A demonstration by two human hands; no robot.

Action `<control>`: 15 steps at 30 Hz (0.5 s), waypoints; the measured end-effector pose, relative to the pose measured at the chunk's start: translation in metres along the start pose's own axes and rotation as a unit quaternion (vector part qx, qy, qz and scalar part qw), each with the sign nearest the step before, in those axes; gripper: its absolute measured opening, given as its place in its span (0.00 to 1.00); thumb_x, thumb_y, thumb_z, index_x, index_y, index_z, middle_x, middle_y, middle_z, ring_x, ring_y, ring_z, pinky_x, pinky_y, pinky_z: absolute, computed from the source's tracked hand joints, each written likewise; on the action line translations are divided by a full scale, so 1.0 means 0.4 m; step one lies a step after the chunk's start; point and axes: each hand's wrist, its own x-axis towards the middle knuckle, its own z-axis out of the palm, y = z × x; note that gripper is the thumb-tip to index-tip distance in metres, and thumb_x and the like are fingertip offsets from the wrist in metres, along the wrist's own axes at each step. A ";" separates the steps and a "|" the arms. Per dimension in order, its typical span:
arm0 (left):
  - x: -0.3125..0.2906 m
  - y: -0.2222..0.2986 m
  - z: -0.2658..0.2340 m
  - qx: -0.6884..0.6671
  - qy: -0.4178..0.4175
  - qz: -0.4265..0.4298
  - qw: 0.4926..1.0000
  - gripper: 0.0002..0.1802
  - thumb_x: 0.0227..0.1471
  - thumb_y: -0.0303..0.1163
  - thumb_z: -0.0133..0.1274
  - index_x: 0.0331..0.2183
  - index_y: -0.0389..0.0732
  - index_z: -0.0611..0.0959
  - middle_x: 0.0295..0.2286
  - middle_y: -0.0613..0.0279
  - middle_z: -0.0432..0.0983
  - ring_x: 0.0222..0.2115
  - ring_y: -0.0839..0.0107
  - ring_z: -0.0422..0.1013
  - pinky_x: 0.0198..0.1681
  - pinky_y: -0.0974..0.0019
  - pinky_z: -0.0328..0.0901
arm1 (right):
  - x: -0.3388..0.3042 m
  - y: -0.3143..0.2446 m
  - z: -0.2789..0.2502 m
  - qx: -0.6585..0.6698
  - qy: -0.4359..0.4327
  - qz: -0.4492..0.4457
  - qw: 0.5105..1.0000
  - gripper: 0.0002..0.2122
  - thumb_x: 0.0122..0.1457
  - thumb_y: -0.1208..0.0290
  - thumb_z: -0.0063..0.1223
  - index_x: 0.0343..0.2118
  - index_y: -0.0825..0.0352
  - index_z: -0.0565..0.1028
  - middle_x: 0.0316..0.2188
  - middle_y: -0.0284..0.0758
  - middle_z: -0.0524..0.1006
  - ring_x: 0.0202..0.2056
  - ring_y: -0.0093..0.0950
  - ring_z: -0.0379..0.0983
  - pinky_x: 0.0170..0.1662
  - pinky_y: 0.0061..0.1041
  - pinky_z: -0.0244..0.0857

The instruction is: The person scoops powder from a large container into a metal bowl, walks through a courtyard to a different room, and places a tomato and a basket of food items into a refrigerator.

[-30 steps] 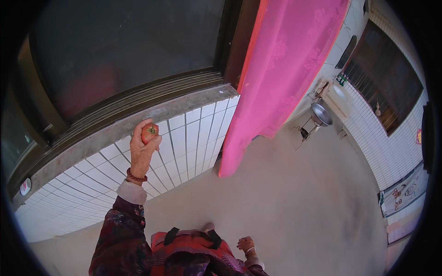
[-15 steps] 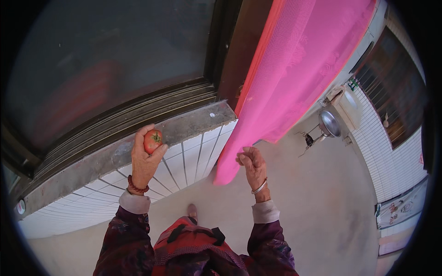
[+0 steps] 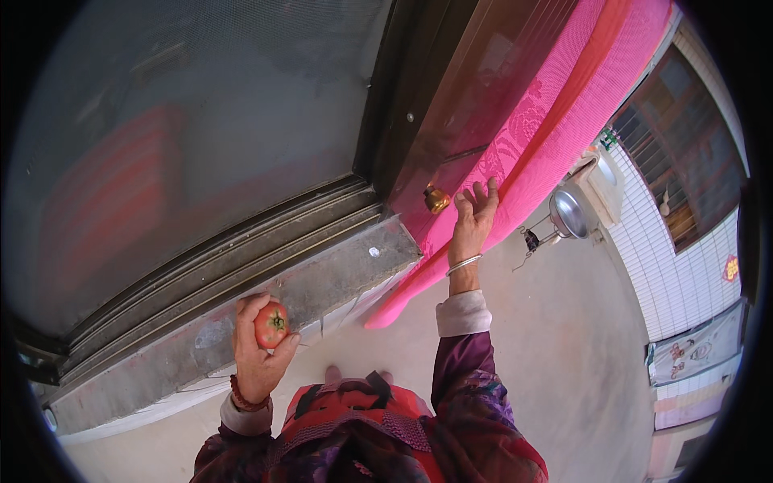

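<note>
My left hand (image 3: 258, 350) is closed around a red tomato (image 3: 271, 325) and held up in front of a grey stone window ledge (image 3: 338, 274). My right hand (image 3: 473, 216) is raised with its fingers spread, touching a bright pink mesh curtain (image 3: 547, 129) that hangs over a dark brown door (image 3: 451, 105). A small brass door knob (image 3: 436, 198) sits just left of that hand's fingers. A silver bangle is on my right wrist and a red bead bracelet on my left.
A large screened window (image 3: 185, 137) fills the upper left above the ledge. A metal pot on a stand (image 3: 568, 213) is to the right by a white-tiled wall (image 3: 676, 266). The concrete floor (image 3: 580, 362) spreads below.
My right hand has risen from the curtain's lower edge to beside the door knob. The view has moved closer to the door. The left hand still holds the tomato.
</note>
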 end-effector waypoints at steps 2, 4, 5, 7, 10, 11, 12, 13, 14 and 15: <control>-0.002 -0.001 0.002 0.022 0.005 0.011 1.000 0.33 0.31 0.15 0.55 0.45 0.36 0.69 0.39 0.53 0.68 0.40 0.63 0.66 0.45 0.66 0.61 | 0.026 0.041 -0.010 -0.177 -0.047 -0.063 0.981 0.27 0.52 0.72 0.52 0.56 0.68 0.58 0.49 0.45 0.65 0.47 0.38 0.67 0.46 0.29 0.65; -0.002 -0.005 0.002 0.046 0.002 0.022 0.999 0.34 0.30 0.16 0.58 0.45 0.35 0.68 0.38 0.51 0.68 0.39 0.59 0.67 0.43 0.64 0.63 | 0.027 0.060 -0.001 -0.340 -0.153 -0.110 0.921 0.30 0.48 0.72 0.56 0.55 0.66 0.59 0.47 0.44 0.66 0.46 0.40 0.67 0.46 0.31 0.65; -0.005 -0.005 0.004 0.042 0.004 0.017 0.999 0.34 0.29 0.16 0.58 0.45 0.36 0.68 0.38 0.51 0.68 0.39 0.59 0.67 0.44 0.63 0.62 | 0.031 0.072 0.001 -0.389 -0.182 -0.131 0.894 0.29 0.46 0.72 0.57 0.53 0.65 0.60 0.45 0.43 0.67 0.44 0.41 0.67 0.45 0.33 0.65; -0.012 -0.002 0.009 0.067 0.016 0.022 0.997 0.35 0.29 0.16 0.57 0.45 0.36 0.68 0.39 0.51 0.68 0.39 0.59 0.67 0.44 0.63 0.62 | 0.043 0.104 0.000 -0.483 -0.236 -0.171 0.826 0.29 0.42 0.71 0.59 0.50 0.64 0.63 0.42 0.43 0.68 0.42 0.43 0.68 0.43 0.36 0.65; -0.014 -0.010 0.014 0.089 0.042 0.013 0.995 0.35 0.29 0.16 0.57 0.46 0.36 0.68 0.39 0.51 0.69 0.40 0.59 0.67 0.46 0.63 0.61 | 0.061 0.155 0.024 -0.462 -0.232 -0.117 0.848 0.28 0.40 0.68 0.60 0.48 0.63 0.65 0.34 0.42 0.68 0.40 0.44 0.68 0.40 0.40 0.66; -0.015 -0.006 0.021 0.106 0.053 0.010 0.993 0.35 0.29 0.16 0.57 0.46 0.36 0.68 0.39 0.51 0.69 0.40 0.59 0.67 0.46 0.63 0.61 | 0.066 0.172 0.021 -0.460 -0.222 -0.098 0.854 0.27 0.40 0.66 0.61 0.46 0.63 0.65 0.35 0.43 0.69 0.37 0.45 0.70 0.37 0.40 0.66; -0.017 -0.006 0.030 0.124 0.064 0.007 0.990 0.35 0.29 0.17 0.57 0.46 0.36 0.68 0.39 0.52 0.69 0.40 0.59 0.67 0.46 0.63 0.61 | 0.075 0.186 0.009 -0.435 -0.218 -0.094 0.868 0.26 0.40 0.66 0.61 0.45 0.63 0.65 0.35 0.44 0.69 0.36 0.45 0.70 0.37 0.40 0.66; -0.019 -0.014 0.037 0.135 0.078 0.008 0.988 0.34 0.31 0.21 0.58 0.46 0.36 0.69 0.39 0.53 0.69 0.39 0.61 0.67 0.46 0.64 0.61 | 0.084 0.199 -0.004 -0.410 -0.214 -0.091 0.882 0.26 0.39 0.65 0.61 0.44 0.63 0.66 0.35 0.44 0.70 0.35 0.46 0.71 0.36 0.40 0.67; -0.017 -0.017 0.041 0.132 0.095 0.000 0.987 0.34 0.32 0.22 0.58 0.47 0.36 0.69 0.39 0.53 0.69 0.39 0.61 0.67 0.46 0.64 0.61 | 0.085 0.212 -0.004 -0.379 -0.217 -0.083 0.896 0.25 0.39 0.65 0.61 0.43 0.64 0.66 0.35 0.44 0.70 0.34 0.46 0.71 0.36 0.41 0.67; -0.015 -0.018 0.047 0.129 0.112 -0.007 0.985 0.33 0.33 0.24 0.58 0.47 0.36 0.69 0.39 0.53 0.69 0.38 0.62 0.66 0.45 0.64 0.61 | 0.089 0.226 0.005 -0.361 -0.192 -0.105 0.907 0.24 0.39 0.64 0.62 0.39 0.66 0.66 0.30 0.45 0.73 0.31 0.45 0.72 0.37 0.39 0.67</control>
